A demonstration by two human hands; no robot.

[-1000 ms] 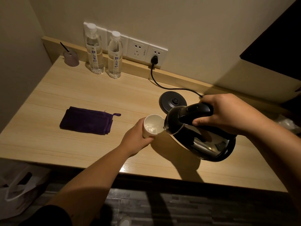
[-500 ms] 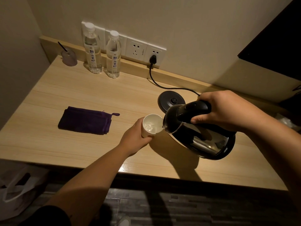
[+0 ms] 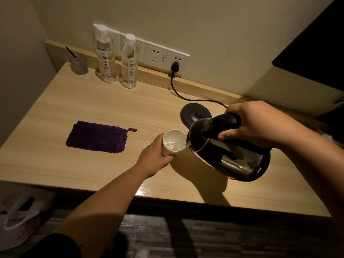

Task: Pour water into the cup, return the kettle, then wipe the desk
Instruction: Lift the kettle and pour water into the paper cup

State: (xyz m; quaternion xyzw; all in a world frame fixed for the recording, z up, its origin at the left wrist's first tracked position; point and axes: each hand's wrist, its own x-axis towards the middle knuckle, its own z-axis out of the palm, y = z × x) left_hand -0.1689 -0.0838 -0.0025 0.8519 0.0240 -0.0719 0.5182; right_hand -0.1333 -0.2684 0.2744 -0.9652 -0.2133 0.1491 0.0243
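Observation:
A white cup (image 3: 174, 141) stands on the wooden desk (image 3: 93, 101) near its middle, with water in it. My left hand (image 3: 155, 156) is wrapped around the cup's left side. My right hand (image 3: 258, 123) grips the black handle of a steel kettle (image 3: 229, 151), which is tilted left with its spout over the cup's rim; a thin stream of water runs into the cup. The kettle's round black base (image 3: 193, 115) lies empty just behind the cup. A folded purple cloth (image 3: 97, 136) lies flat to the left.
Two water bottles (image 3: 106, 54) (image 3: 129, 62) stand at the back wall beside a small cup with a stick (image 3: 79, 65). The base's cord (image 3: 186, 97) runs to a wall socket (image 3: 175, 67). A white plastic bag (image 3: 16, 218) sits on the floor at left.
The kettle stays tilted over the cup with water still running. Both hands hold their positions; the view has only shifted slightly.

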